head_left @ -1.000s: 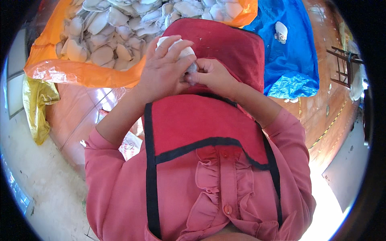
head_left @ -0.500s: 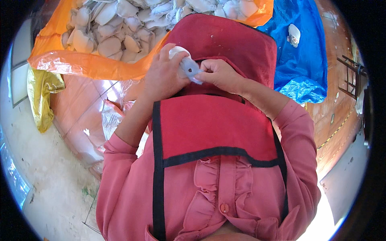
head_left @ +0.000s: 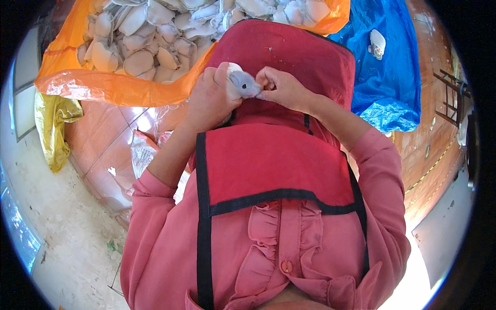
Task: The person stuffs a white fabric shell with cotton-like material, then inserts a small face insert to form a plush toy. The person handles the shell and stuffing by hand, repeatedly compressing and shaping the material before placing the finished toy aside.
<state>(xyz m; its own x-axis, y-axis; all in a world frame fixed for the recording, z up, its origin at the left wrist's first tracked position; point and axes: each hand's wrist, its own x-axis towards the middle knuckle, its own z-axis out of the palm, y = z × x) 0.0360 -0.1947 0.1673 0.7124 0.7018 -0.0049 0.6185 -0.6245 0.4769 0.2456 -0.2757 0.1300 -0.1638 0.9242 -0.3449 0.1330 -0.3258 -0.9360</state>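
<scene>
Over the red apron on my lap, my left hand [head_left: 211, 99] is wrapped round a small grey and white plush toy [head_left: 242, 82]. One round dark eye shows on its grey side. It tapers to a pinkish tip on the right. There my right hand [head_left: 283, 90] has thumb and finger pinched together at the tip. The fingers hide whether a thread or needle is between them. The palm of my left hand covers the toy's back part.
Ahead to the left, an orange plastic sack [head_left: 103, 88] holds many pale plush pieces [head_left: 139, 62]. A blue plastic sheet [head_left: 387, 82] lies to the right with a small white plush piece [head_left: 377, 44] on it. A yellow bag [head_left: 54, 129] is at the far left, and a dark metal rack [head_left: 449, 98] at the far right.
The toy has turned so its eye and pinkish tip show more plainly. My right hand's fingers have shifted at the tip; my left hand still holds the toy.
</scene>
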